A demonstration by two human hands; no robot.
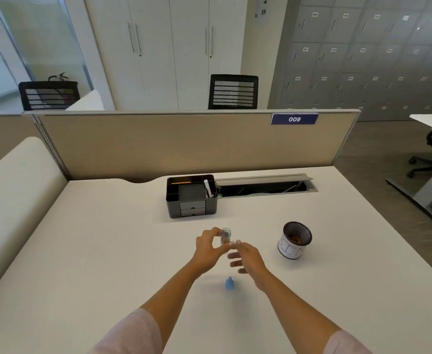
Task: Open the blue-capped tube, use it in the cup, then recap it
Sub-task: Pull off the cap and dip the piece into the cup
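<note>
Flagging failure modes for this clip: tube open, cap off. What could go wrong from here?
1. The tube is uncapped and held upright only by the left hand; tilting it on the way to the cup, which stands off to the right, could spill it.
2. The blue cap lies loose on the table between the forearms; an arm could knock it away before recapping.
3. The right hand is open beside the tube and could bump it.
</note>
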